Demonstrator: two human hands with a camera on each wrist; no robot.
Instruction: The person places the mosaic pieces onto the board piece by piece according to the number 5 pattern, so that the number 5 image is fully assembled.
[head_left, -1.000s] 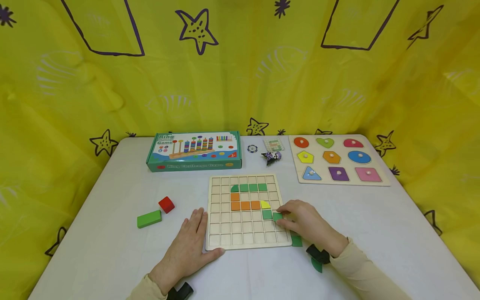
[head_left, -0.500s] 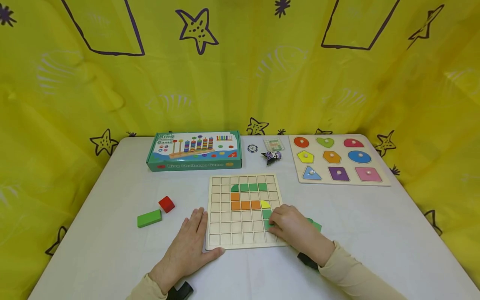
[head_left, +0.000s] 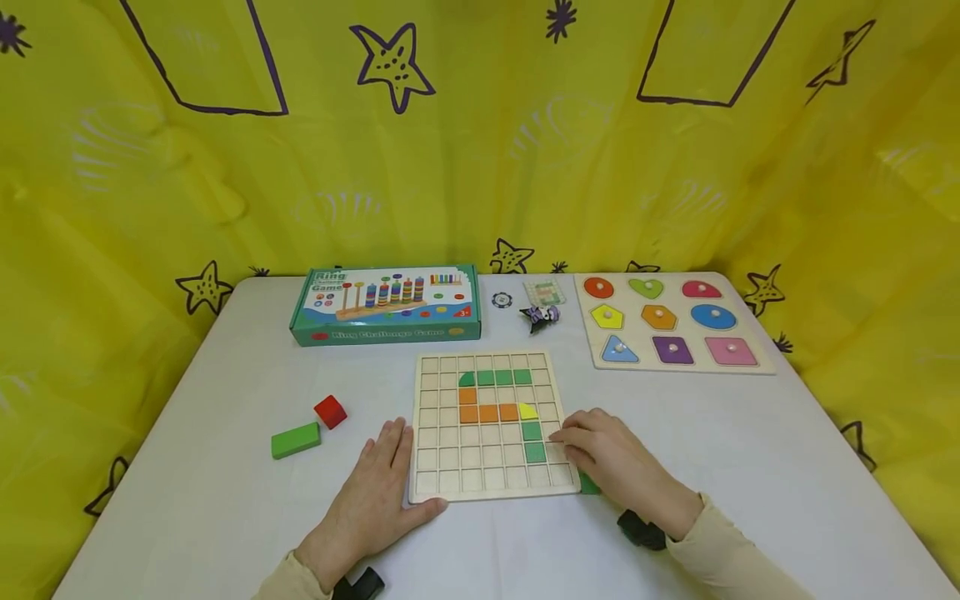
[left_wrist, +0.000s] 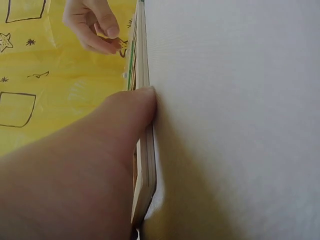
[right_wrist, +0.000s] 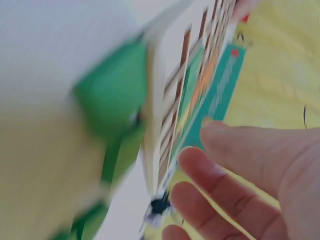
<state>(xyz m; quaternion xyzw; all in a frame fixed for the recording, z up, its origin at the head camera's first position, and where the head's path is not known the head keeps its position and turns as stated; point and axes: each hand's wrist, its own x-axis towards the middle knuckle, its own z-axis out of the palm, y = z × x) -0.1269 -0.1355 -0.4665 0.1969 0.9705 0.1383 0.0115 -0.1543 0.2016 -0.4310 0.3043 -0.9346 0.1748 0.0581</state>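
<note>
Head view: white bench (head_left: 225, 500), yellow star-print cloth (head_left: 480, 167) behind. Wooden grid board (head_left: 491, 425) lies at bench centre. Left hand (head_left: 375, 496) rests flat, fingers straight, against the board's left edge. Right hand (head_left: 611, 462) loosely open at the board's right edge, holding nothing, over loose green tile (head_left: 590, 484).

Bright, even light fills the head view, casting only soft shadows under the left hand (head_left: 378, 492) on the worktop (head_left: 225, 467). Straight edges bow toward the frame's margins. The right wrist view is heavily motion-blurred; the left wrist view looks soft.
</note>
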